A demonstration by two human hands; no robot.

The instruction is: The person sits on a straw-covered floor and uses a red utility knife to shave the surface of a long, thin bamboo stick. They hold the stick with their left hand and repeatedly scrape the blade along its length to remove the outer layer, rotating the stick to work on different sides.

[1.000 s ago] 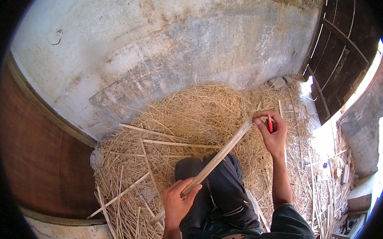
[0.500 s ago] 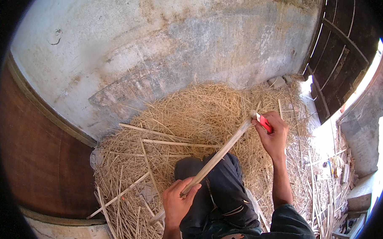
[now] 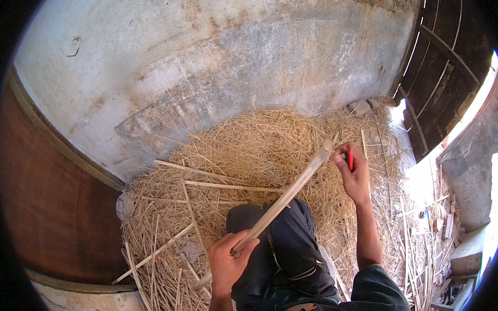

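Observation:
My left hand (image 3: 229, 263) is closed round the lower part of a long pale wooden stick (image 3: 291, 191). The stick slants over my knees, its far end up and to the right. Beside that end, my right hand (image 3: 353, 173) grips a red-handled cutter knife (image 3: 350, 158), mostly hidden by the fingers. A small gap separates the knife hand from the stick, and the blade cannot be made out. My knees (image 3: 277, 222), in dark trousers, lie beneath the stick.
Straw-like shavings (image 3: 266, 139) heap up against a stained wall (image 3: 219, 61). Several pale strips (image 3: 231, 185) lie to the left. More strips and small litter (image 3: 430, 222) are on the right, below a dark slatted wooden door (image 3: 438, 80). A brown panel (image 3: 61, 193) stands at far left.
My right hand and the red knife have come off the stick's far end and turned slightly. The stick's far end has risen a little; my left hand keeps its hold.

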